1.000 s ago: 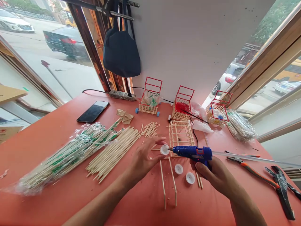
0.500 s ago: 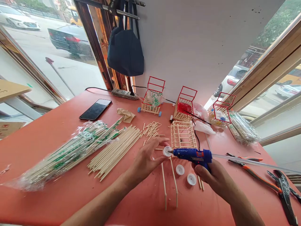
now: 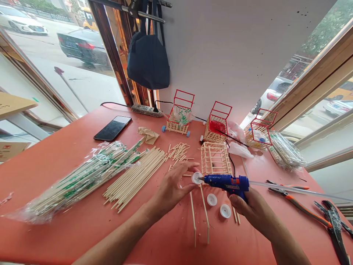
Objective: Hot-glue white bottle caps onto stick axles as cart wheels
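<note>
My right hand (image 3: 252,209) grips a blue hot glue gun (image 3: 226,182) with a clear glue stick trailing to the right. Its nozzle touches a white bottle cap (image 3: 196,177) that my left hand (image 3: 173,184) pinches by the edge. Two more white caps (image 3: 211,199) (image 3: 225,211) lie on the red table (image 3: 68,224) just below the gun. A pair of glued sticks (image 3: 200,213) lies under the hands. A pale stick basket (image 3: 215,159) lies just behind the cap.
Loose bamboo sticks (image 3: 136,178) and a wrapped bundle (image 3: 74,184) lie at left. Three red-framed stick carts (image 3: 180,116) stand at the back. A phone (image 3: 112,128), a power strip (image 3: 146,110), pliers (image 3: 298,204) and black cutters (image 3: 335,226) are around.
The view has shifted slightly. Both hands stay in place, with the glue gun's nozzle kept against the cap.
</note>
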A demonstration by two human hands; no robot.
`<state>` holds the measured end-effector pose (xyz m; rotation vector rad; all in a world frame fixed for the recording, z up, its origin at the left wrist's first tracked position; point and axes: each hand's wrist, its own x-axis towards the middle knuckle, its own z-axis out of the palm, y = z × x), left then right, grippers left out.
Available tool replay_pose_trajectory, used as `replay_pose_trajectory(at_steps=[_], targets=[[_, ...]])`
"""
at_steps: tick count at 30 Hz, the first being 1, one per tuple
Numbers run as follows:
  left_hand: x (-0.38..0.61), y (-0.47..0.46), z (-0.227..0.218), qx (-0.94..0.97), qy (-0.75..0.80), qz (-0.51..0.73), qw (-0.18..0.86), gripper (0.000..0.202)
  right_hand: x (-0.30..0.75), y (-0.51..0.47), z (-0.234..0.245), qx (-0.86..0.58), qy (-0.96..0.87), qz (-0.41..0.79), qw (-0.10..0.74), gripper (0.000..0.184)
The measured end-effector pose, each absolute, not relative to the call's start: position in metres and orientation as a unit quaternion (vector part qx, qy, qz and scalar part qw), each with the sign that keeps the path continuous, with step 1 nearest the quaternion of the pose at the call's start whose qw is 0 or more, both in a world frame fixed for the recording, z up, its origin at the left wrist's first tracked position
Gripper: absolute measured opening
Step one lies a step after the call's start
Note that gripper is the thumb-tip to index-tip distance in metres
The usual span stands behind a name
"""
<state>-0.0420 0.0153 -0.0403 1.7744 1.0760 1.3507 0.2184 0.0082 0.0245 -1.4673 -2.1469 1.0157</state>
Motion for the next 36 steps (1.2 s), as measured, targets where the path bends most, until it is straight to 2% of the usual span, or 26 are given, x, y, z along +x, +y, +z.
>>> replay_pose_trajectory(at_steps=[22,36], targets=[[-0.0431,0.0146,-0.0416,0.696,0.413,0.494,0.319,0.046,0.2156,0.0102,0.0285,-0.497,-0.784,0.324,0.183,0.053],[-0.0413,0.014,-0.0371,0.673,0.408,0.495,0.368,0.043,0.2166,0.011,0.029,-0.499,-0.797,0.288,0.183,0.053]])
